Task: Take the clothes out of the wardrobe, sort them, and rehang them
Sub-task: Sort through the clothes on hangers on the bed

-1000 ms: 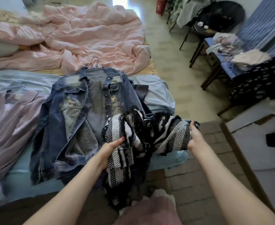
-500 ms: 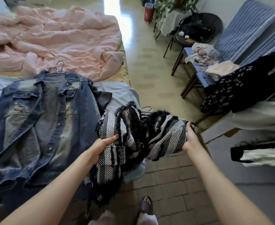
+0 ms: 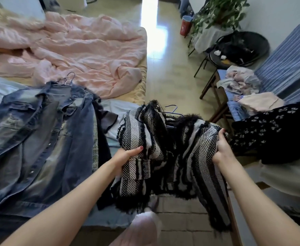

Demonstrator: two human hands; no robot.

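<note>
A black-and-white woven garment with fringed edges (image 3: 184,153) hangs bunched in front of me, off the bed's right edge. My left hand (image 3: 126,157) grips its left side and my right hand (image 3: 221,150) grips its right side. A thin wire hanger (image 3: 172,110) sticks out of the top of it. A faded denim jacket (image 3: 39,135) on another hanger (image 3: 69,78) lies flat on the bed to the left. Black clothes with small white bows (image 3: 269,132) hang at the right, beside my right hand.
A crumpled pink duvet (image 3: 78,55) covers the far bed. A striped blue chair (image 3: 285,68) at the right holds piled pale clothes (image 3: 241,82). Beyond it stand a round black chair (image 3: 241,48) and a potted plant (image 3: 220,13). Tiled floor (image 3: 170,71) runs between.
My view has swung to the right, so the jacket and bed sit further left. The woven garment has moved right with both hands, closer to the black hanging clothes.
</note>
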